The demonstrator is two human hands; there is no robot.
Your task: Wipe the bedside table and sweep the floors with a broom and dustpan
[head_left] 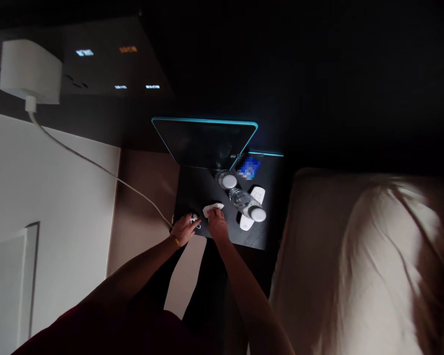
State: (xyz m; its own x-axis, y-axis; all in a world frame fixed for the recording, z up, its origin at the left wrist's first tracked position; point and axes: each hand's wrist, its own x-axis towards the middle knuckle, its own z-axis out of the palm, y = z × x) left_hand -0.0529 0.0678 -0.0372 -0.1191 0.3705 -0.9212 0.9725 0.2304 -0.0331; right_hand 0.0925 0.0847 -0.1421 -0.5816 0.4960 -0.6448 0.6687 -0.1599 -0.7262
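Observation:
My left hand (pixel 184 230), with a yellow band at the wrist, is at the near left of a dark bedside table (pixel 257 238). Its fingers are closed around part of a white cable (pixel 144 197), and a small loop shows past the fingertips. Beside it, my right hand (pixel 217 225) pinches a small, flat white object (pixel 208 209) whose kind I cannot make out. Two clear bottles with white caps, one (pixel 228 180) behind the other (pixel 246 203), stand right of my hands. A white remote control (pixel 246 221) lies partly hidden by the nearer bottle.
A dark panel with a glowing blue edge (pixel 207 120) is at the table's back, near a blurred blue packet (pixel 249 167). A white charger (pixel 31 71) is plugged into a wall panel with lit labels (pixel 128 49). At right is a bed with pale bedding (pixel 377 256).

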